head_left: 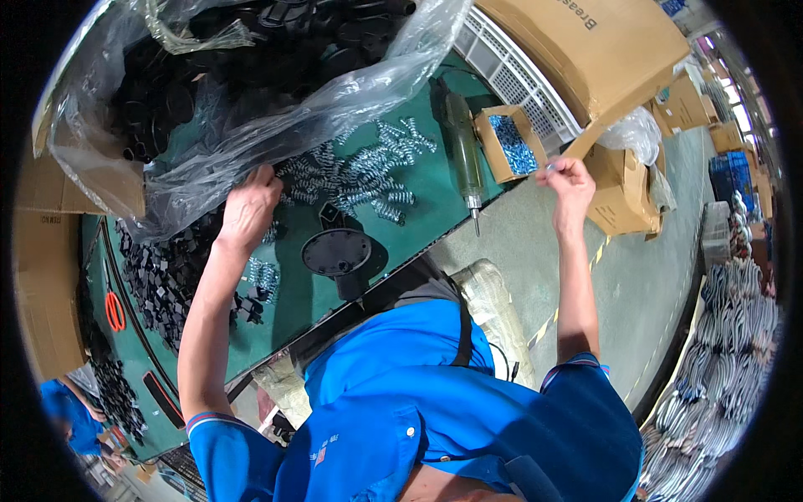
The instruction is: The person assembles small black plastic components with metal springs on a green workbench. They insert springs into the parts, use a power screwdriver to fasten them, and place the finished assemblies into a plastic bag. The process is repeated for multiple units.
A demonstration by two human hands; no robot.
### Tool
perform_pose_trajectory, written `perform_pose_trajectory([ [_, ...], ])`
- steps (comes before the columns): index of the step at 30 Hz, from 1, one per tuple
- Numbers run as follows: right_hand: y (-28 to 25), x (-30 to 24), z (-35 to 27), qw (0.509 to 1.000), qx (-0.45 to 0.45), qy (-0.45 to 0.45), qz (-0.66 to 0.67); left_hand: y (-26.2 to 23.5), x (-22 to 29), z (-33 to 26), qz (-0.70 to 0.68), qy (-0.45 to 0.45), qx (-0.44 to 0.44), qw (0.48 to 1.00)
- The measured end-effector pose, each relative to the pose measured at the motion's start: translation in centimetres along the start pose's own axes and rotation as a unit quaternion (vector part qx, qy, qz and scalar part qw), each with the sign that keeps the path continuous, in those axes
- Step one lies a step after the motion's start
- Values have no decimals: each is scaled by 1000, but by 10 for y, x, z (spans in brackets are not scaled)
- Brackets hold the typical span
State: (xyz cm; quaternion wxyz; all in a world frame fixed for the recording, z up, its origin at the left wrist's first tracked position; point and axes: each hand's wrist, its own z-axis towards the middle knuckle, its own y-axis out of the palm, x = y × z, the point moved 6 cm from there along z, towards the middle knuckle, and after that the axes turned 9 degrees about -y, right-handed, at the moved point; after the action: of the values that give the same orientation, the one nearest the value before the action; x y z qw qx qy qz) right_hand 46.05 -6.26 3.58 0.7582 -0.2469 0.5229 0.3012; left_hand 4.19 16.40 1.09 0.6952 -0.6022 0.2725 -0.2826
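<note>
My left hand (251, 207) has its fingers closed at the left edge of a pile of coil springs (355, 171); what they hold, if anything, is hidden. My right hand (572, 191) pinches a tiny shiny piece, apparently a screw (549, 167), just beside a small cardboard box (493, 153) of bluish screws (512, 144). On the green table in front of me rests a black plastic part (336, 253) with an oval plate and a short stem. An electric screwdriver (462, 138) lies between the springs and the screw box, its bit past the table edge.
A large plastic-lined carton (276, 125) of black parts stands at the back left. Small black pieces (167, 284) are heaped left of my forearm, near orange-handled scissors (115, 311). A grey crate (523, 75) and cartons (623, 188) stand right. Another person (74, 414) is at far left.
</note>
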Motion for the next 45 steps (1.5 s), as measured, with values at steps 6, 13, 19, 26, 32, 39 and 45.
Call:
perform_pose_trajectory([
  [6,28,35,-116,979,-70,191,17,-11,-14,-22,-246,-227,-18,942],
  [13,51,36,-140,978,-52,203,-15,-1,-19,-41,-551,-353,-62,754],
  [19,54,39,-135,978,-40,202,-31,-8,-15,-52,-438,-268,17,858],
  [26,48,46,-136,981,-38,190,-11,21,-14,-68,-536,-327,-69,776],
  [32,50,48,-133,966,-1,249,70,32,-6,-78,-663,-329,-115,662],
  [39,51,22,-116,978,-51,149,-139,10,5,-84,-624,-340,-49,702],
  [45,179,-53,-87,989,-146,12,29,-9,23,-77,-669,-298,-8,681],
])
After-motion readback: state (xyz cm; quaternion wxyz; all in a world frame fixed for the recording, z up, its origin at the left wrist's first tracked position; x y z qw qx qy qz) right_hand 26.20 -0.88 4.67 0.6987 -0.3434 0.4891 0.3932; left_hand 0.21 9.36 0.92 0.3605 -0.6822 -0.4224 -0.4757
